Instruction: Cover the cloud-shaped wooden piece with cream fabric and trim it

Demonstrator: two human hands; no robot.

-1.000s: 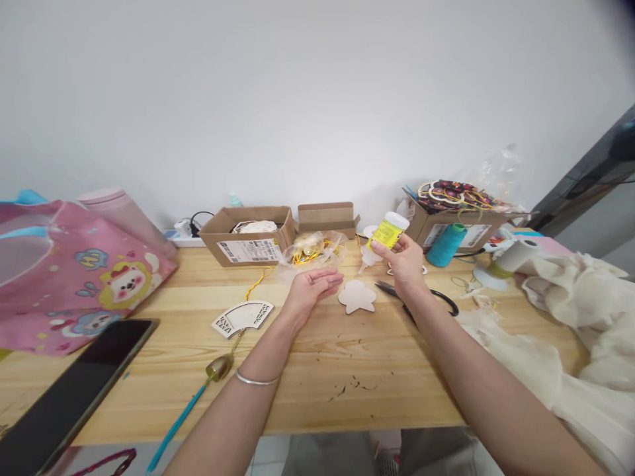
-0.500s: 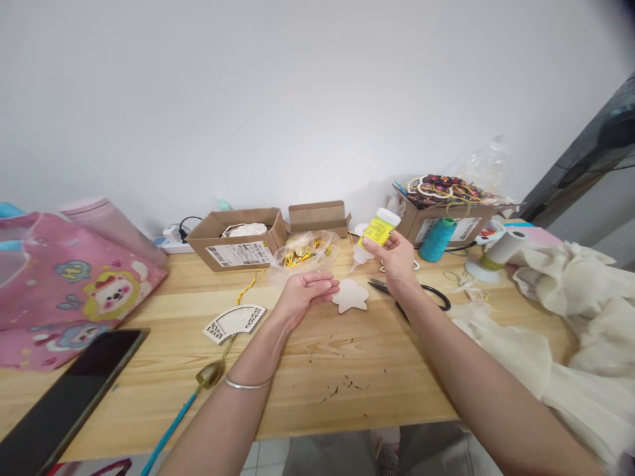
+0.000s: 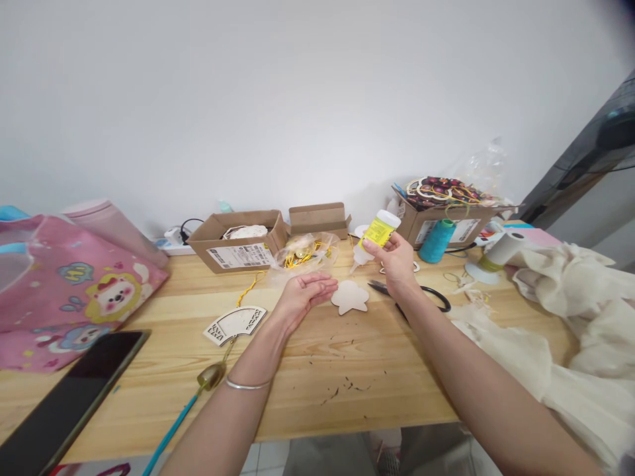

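My right hand (image 3: 397,261) grips a glue bottle (image 3: 378,231) with a yellow label, tilted so its nozzle points down and left. Below the nozzle, a pale flower-shaped piece (image 3: 350,297) lies flat on the wooden table. My left hand (image 3: 305,297) is beside it, palm turned up, fingers stretched out and their tips at the piece's left edge; I cannot tell whether they press on it. Partly behind my right wrist lie black-handled scissors (image 3: 436,299). A small pale cut-out ring (image 3: 415,266) shows behind the right hand.
Left of my forearm are a fan-shaped ornament (image 3: 235,324) with a bell (image 3: 211,375), a phone (image 3: 74,396) and a pink bag (image 3: 84,284). Cardboard boxes (image 3: 238,256) and a plastic bag (image 3: 302,254) stand behind. At right are teal thread (image 3: 436,241) and cream fabric (image 3: 526,357).
Both hands and the glue bottle stay nearly where they were. The view shifts very slightly.
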